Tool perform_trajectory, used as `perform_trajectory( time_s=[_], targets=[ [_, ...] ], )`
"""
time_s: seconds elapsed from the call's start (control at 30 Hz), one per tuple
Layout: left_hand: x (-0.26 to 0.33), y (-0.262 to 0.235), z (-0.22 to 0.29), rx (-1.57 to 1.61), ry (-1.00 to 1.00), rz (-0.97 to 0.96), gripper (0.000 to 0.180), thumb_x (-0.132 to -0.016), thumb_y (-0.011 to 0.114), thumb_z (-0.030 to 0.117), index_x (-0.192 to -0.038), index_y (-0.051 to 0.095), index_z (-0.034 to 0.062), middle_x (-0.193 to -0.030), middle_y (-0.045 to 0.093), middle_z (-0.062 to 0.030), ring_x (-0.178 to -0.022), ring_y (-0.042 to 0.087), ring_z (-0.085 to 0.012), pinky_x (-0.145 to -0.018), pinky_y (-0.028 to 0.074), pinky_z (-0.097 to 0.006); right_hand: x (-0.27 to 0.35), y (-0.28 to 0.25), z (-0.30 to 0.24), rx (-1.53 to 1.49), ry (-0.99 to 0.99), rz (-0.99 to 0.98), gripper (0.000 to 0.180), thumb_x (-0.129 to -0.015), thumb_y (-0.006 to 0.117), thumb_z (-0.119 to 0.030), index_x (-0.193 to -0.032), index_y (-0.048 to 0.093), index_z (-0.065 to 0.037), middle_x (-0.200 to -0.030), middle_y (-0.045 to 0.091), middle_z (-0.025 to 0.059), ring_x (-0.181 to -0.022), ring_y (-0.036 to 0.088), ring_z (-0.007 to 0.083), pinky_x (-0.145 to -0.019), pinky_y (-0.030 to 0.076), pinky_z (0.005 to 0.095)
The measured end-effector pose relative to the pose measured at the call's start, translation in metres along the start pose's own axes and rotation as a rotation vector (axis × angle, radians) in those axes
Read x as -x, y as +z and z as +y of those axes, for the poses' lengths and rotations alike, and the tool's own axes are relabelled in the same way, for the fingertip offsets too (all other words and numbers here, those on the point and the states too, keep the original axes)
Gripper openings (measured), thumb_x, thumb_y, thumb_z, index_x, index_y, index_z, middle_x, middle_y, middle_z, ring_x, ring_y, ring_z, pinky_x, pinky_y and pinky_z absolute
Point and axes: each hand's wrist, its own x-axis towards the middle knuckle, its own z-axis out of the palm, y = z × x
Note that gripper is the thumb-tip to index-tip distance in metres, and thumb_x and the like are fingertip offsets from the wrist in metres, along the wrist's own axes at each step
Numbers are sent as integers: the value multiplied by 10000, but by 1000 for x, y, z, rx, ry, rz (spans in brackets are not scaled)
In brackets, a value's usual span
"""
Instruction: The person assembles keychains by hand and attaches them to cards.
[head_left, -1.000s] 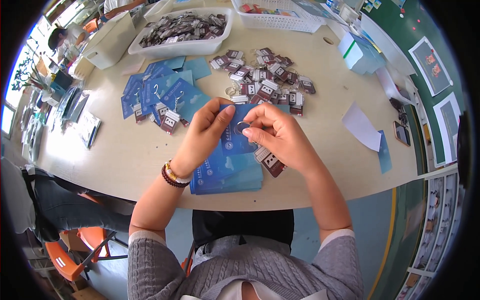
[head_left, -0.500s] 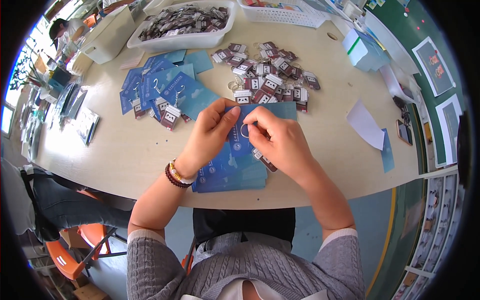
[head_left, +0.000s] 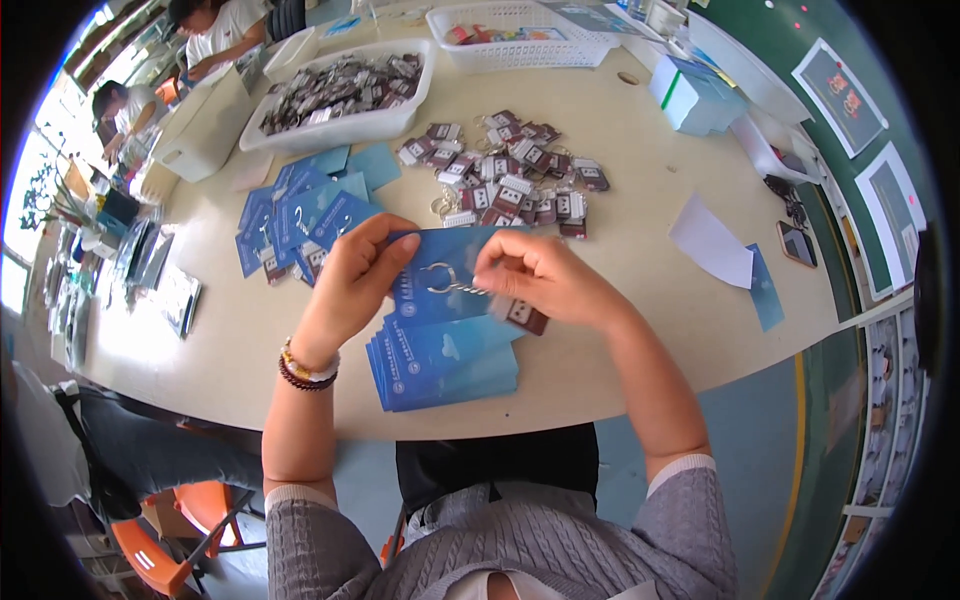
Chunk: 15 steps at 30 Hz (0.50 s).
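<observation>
I'm watching the left hand (head_left: 350,278) gripping a card (head_left: 435,248), the right hand (head_left: 548,275) pinching a keychain (head_left: 524,316), ring (head_left: 452,276) lying at that hand's nine o'clock.

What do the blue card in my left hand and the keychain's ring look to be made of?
The blue card looks like thin printed card stock, flat with straight edges; possibly coated. The ring looks like polished metal, from its silvery shine; which metal, I can't tell.

The held card (head_left: 455,246) looks smooth paper, its ring (head_left: 452,274) shiny metal, the tub (head_left: 345,131) plastic, the sweater (head_left: 560,552) textured knit.
</observation>
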Motion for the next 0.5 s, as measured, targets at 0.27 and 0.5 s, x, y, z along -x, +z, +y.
perform_trajectory(
  time_s=[0.27,0.5],
  targets=[
    [-34,-125,-34,-407,-145,103,207,-933,545,168,-1062,569,8,-883,605,-28,-790,542,-80,-696,450,-204,5,-40,21,-152,56,270,158,-897,596,-167,-998,568,-48,-798,550,-23,-650,474,41,-589,423,213],
    [24,-64,-33,-779,51,19,503,-844,642,264,-1268,469,58,-1219,514,-165,-1104,505,-340,-918,416,-435,23,-74,33,400,148,491,132,-837,612,-138,-892,587,-21,-768,631,101,-713,606,207,-658,466,328]
  ],
)
